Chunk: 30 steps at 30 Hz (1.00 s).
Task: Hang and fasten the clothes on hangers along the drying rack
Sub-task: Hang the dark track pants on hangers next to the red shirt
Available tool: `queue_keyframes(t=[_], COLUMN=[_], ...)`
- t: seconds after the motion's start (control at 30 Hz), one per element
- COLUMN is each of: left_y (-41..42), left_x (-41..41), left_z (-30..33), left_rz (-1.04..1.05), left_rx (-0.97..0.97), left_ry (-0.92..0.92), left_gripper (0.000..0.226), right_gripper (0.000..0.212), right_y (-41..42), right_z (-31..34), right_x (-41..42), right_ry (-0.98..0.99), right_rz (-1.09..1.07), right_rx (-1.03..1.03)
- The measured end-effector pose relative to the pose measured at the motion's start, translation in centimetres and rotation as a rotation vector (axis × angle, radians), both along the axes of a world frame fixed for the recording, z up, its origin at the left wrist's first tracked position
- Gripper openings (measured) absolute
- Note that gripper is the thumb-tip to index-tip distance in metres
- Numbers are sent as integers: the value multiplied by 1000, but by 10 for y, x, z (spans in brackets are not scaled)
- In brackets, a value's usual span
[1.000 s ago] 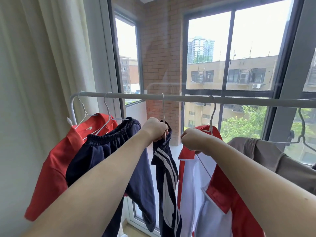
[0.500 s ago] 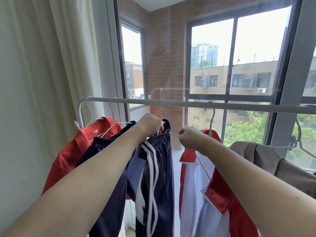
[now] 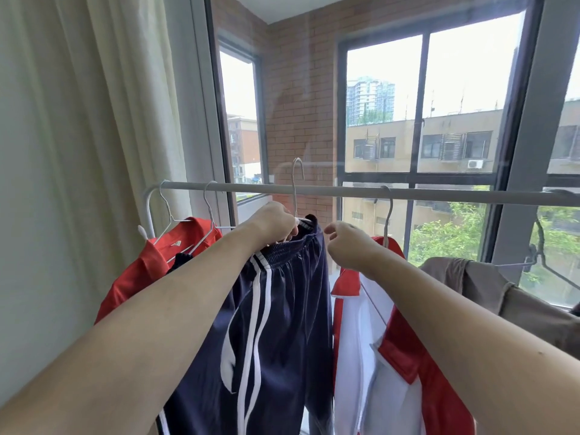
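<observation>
left hand [image 3: 276, 224] raised hanger [image 3: 296, 186], hook above rail [image 3: 345, 193]

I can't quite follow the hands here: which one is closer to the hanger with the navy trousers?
Left. The left hand grips the hanger at its neck, above the navy trousers. The right hand hovers just to its right, apart.

I see the rail [image 3: 345, 193] spanning nine to three o'clock; the striped trousers [image 3: 282, 309] hang below it at six, shirt [image 3: 141, 271] at eight, jacket [image 3: 392, 356] at four.
</observation>
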<state>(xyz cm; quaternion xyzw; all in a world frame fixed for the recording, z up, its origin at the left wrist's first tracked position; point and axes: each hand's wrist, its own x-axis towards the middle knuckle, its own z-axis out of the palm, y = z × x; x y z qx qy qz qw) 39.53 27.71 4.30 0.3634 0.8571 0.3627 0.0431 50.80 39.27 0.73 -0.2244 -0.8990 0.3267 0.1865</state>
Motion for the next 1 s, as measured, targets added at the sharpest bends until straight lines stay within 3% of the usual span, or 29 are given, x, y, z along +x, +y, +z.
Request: queue_keyframes(t=[0.5,0.67,0.9,1.0], left_y=[-15,-46,-116,-144], left_x=[6,22,36,36], left_z=[1,-2,-22,-37], left_rz=[-20,-51,-103,-115], left_rx=[8,-3,-57,-56], left_ry=[28,83,159,149], left_gripper=[33,34,31,31], right_gripper=[49,43,20,25], right_y=[15,-2,-43,-67], right_z=[1,4,-16,-31], right_x=[-14,-10,-16,-16], right_ry=[111,249,55,79], right_rz=[-46,99,362,425], right_rx=[48,70,237,197])
